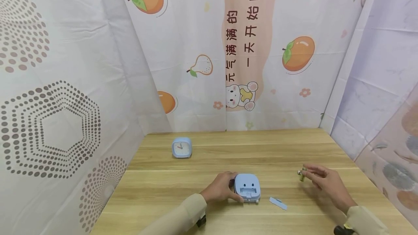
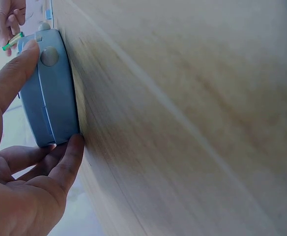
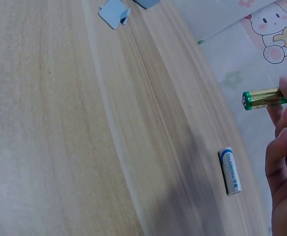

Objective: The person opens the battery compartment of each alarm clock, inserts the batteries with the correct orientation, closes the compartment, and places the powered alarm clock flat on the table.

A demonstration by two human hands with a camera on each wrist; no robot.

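A light blue alarm clock lies face down on the wooden table, its open battery slot facing up. My left hand grips its left side, thumb and fingers curled round the case. Its detached battery cover lies just to the right. My right hand hovers above the table at the right and pinches a green and gold battery by one end. A white and blue battery lies on the table below that hand.
A second light blue alarm clock stands upright at the back left of the table. Printed cloth walls close the table in on three sides.
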